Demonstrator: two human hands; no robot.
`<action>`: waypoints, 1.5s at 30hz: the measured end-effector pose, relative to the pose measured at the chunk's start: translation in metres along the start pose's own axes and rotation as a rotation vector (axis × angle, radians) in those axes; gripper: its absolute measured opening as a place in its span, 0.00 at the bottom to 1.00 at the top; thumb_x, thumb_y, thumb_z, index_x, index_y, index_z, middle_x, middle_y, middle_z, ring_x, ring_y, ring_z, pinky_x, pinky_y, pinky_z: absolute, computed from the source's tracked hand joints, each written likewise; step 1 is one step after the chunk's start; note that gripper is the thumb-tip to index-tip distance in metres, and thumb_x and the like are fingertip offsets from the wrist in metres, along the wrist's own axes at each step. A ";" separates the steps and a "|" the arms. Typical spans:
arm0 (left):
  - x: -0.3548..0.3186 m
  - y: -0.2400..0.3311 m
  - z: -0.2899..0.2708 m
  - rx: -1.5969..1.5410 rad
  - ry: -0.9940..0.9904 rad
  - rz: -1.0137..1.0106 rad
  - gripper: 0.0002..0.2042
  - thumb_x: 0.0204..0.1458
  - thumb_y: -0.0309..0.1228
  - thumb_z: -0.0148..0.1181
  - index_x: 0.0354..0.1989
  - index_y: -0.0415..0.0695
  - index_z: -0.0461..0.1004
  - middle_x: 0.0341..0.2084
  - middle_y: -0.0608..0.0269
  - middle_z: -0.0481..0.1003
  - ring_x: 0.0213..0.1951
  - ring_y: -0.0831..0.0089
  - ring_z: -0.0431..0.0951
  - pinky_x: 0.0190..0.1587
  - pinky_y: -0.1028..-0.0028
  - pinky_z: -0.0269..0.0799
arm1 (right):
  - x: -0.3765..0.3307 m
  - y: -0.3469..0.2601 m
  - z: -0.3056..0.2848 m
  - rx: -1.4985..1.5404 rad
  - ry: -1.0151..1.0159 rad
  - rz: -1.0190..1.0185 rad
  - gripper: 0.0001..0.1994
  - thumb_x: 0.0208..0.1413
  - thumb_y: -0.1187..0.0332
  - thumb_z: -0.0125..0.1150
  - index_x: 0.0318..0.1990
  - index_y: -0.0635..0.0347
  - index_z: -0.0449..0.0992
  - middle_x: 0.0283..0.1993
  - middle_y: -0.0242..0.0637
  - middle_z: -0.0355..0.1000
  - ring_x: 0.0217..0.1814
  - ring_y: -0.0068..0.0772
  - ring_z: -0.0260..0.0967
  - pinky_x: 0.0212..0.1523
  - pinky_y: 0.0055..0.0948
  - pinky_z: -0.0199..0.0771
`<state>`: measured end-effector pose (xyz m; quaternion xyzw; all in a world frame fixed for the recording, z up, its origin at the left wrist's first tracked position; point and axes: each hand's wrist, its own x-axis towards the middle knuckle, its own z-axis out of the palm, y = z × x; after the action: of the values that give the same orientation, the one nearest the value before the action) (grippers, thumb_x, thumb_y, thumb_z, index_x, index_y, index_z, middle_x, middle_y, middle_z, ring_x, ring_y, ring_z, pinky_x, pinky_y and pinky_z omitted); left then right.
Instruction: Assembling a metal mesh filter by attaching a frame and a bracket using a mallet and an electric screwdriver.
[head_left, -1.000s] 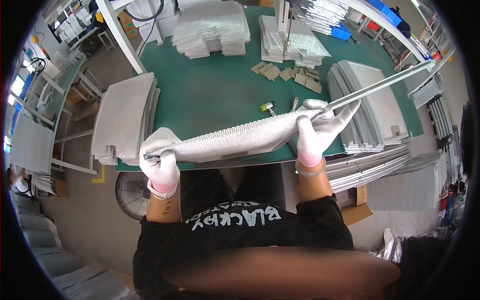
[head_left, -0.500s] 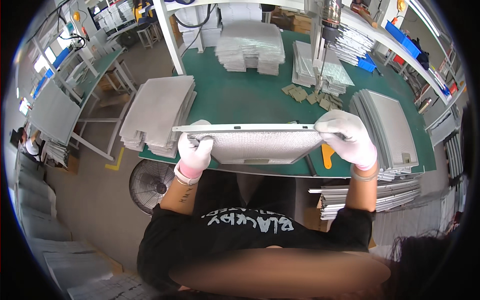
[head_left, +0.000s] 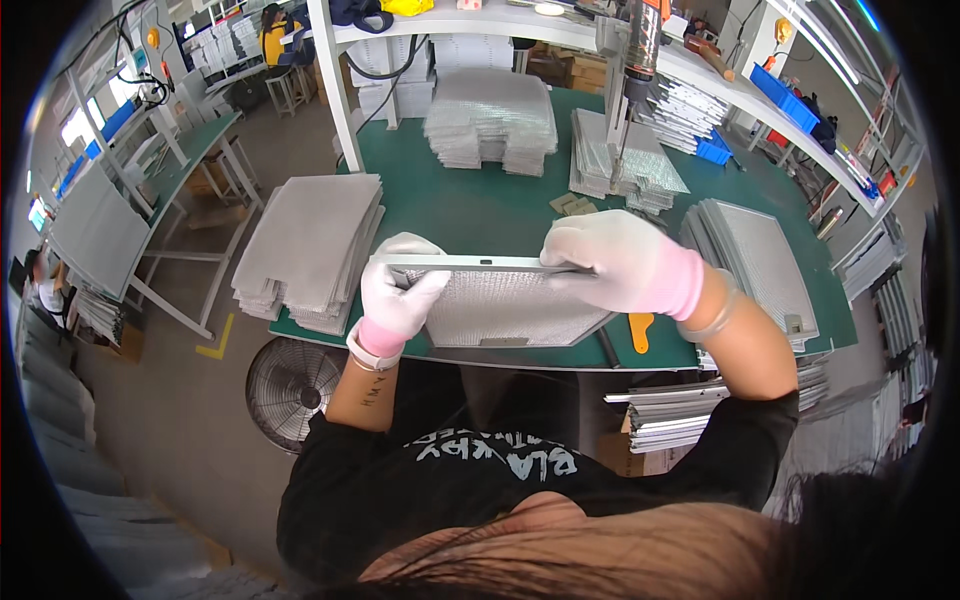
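Observation:
A silver mesh filter panel [head_left: 500, 312] is tilted over the near edge of the green table, with a narrow metal frame strip [head_left: 487, 262] along its upper edge. My left hand [head_left: 398, 292], in a white glove with a pink cuff, is closed on the panel's left upper corner, thumb on the near side. My right hand [head_left: 625, 262], gloved alike, grips the strip right of the middle and covers its right end. Close by on the table lie an orange scraper [head_left: 641, 332] and a dark tool handle [head_left: 608, 349].
Mesh sheet stacks stand at left [head_left: 310, 235], far middle [head_left: 490, 115] and far right [head_left: 628, 155]. Framed panels [head_left: 765, 265] are piled at right. Small tan plates [head_left: 572, 205] lie beyond my right hand. A vertical tool [head_left: 637, 60] hangs overhead. A floor fan [head_left: 297, 395] stands at lower left.
My right hand has moved left along the strip from its right end, its forearm now slanting inward. My left hand keeps its hold at the left corner. The view has shifted slightly.

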<state>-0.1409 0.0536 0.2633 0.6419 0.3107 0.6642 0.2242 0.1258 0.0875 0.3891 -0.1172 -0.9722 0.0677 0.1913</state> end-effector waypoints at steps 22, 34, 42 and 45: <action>-0.002 -0.024 0.015 0.384 0.399 0.228 0.21 0.50 0.20 0.61 0.55 0.34 0.70 0.43 0.50 0.79 0.38 0.67 0.79 0.43 0.75 0.73 | 0.018 0.006 0.015 -0.004 0.027 0.055 0.25 0.47 0.79 0.56 0.57 0.56 0.72 0.28 0.42 0.65 0.30 0.45 0.67 0.32 0.37 0.70; 0.002 -0.042 0.000 -0.090 0.290 0.254 0.19 0.48 0.19 0.63 0.51 0.39 0.72 0.44 0.54 0.75 0.38 0.74 0.74 0.39 0.77 0.71 | 0.020 0.006 0.016 0.047 0.044 0.014 0.25 0.46 0.80 0.58 0.56 0.59 0.73 0.27 0.43 0.66 0.30 0.46 0.68 0.33 0.38 0.69; 0.007 -0.046 -0.005 -0.294 0.133 0.253 0.16 0.48 0.24 0.65 0.44 0.44 0.68 0.39 0.58 0.69 0.37 0.73 0.71 0.42 0.75 0.69 | 0.022 0.007 0.011 -0.023 -0.011 -0.029 0.25 0.43 0.78 0.65 0.54 0.61 0.74 0.26 0.42 0.67 0.29 0.44 0.68 0.31 0.36 0.69; 0.003 -0.055 -0.006 -0.176 0.052 0.304 0.22 0.49 0.14 0.52 0.52 0.45 0.59 0.42 0.53 0.69 0.38 0.72 0.71 0.44 0.72 0.69 | 0.014 0.009 0.004 -0.166 0.136 -0.086 0.22 0.44 0.73 0.66 0.51 0.61 0.75 0.30 0.39 0.71 0.31 0.43 0.70 0.32 0.35 0.70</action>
<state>-0.1530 0.0935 0.2268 0.6421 0.1563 0.7314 0.1684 0.1132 0.0998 0.3886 -0.0949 -0.9634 -0.0293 0.2492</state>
